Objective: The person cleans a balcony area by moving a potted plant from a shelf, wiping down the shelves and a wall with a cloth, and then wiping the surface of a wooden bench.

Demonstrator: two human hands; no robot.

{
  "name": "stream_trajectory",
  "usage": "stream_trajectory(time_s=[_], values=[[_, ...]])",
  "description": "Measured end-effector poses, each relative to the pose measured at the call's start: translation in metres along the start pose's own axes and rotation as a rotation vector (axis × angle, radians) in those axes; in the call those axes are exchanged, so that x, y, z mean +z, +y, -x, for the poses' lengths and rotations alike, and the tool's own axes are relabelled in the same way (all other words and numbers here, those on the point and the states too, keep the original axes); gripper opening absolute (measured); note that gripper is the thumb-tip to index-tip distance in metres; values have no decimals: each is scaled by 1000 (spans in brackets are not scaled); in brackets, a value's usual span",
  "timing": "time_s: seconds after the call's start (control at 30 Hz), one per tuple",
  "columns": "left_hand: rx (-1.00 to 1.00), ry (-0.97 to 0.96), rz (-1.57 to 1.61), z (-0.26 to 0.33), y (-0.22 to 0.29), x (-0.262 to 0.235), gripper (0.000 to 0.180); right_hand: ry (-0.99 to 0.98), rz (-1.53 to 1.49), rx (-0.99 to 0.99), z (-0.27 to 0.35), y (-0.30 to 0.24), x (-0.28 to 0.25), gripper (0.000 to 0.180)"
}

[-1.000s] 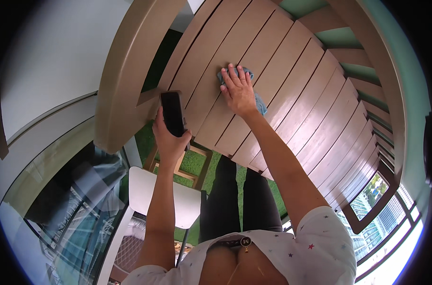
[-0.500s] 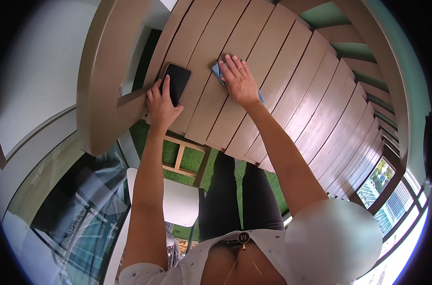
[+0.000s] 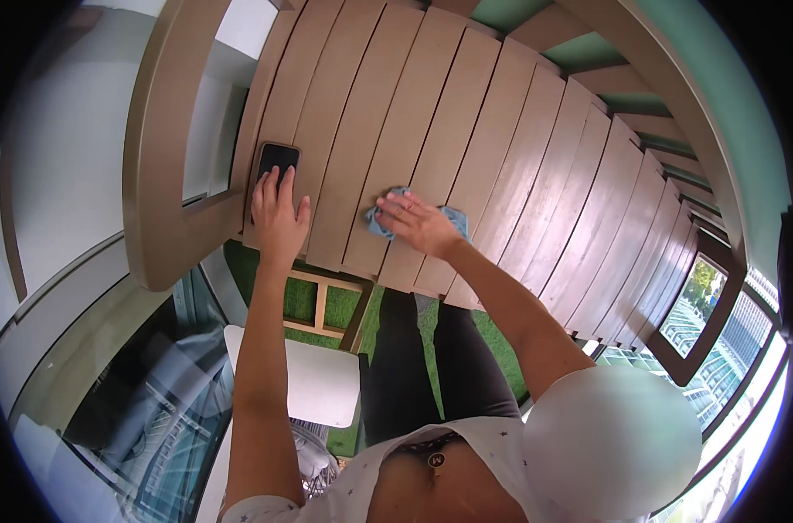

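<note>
My right hand (image 3: 421, 225) presses a crumpled blue cloth (image 3: 454, 220) flat against the brown slatted bench seat (image 3: 396, 113). Its fingers lie over the cloth, which pokes out on both sides of the hand. At the seat's left end lies a black phone (image 3: 279, 156), screen up. My left hand (image 3: 279, 218) rests over the phone's near half, hiding it; the fingers are stretched out and the thumb stands apart from them.
A brown armrest frame (image 3: 143, 174) rises at the left. The slatted backrest (image 3: 640, 80) curves along the far right. Below the near edge are a small wooden frame (image 3: 320, 305), a white seat (image 3: 322, 379) and green turf (image 3: 501, 349). Glass panes stand at lower left.
My right hand has drawn the cloth nearer to me across the slats. My left hand's fingers now lie flatter over the phone. The whole view has shifted.
</note>
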State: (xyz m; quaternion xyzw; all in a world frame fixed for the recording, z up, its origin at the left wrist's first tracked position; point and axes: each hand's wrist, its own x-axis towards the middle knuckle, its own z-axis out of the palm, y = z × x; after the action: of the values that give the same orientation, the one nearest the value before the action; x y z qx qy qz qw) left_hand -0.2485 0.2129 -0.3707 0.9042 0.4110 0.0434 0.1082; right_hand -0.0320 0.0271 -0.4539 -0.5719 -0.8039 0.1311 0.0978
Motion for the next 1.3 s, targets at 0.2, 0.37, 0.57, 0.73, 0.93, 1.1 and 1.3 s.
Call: stream_trajectory(time_s=[0.2,0.37,0.57,0.73,0.93,1.1,1.3], values=[[-172,-141,509,19,68,60,47,295,253,610,-9,166,-55,46],[-331,-138,663,10,103,68,58,75,-62,335,49,-37,7,47],[-353,-296,369,1,112,85,72,47,19,-18,105,-7,1,44],[-330,-439,244,-6,150,99,90,259,221,468,70,209,-73,41],[-454,-503,114,8,138,118,96,397,-52,664,22,130,-47,48],[-509,-476,185,10,123,124,87,211,-133,92,44,52,-12,49],[-504,-464,275,-4,139,125,85,514,-12,408,-8,258,-88,38]])
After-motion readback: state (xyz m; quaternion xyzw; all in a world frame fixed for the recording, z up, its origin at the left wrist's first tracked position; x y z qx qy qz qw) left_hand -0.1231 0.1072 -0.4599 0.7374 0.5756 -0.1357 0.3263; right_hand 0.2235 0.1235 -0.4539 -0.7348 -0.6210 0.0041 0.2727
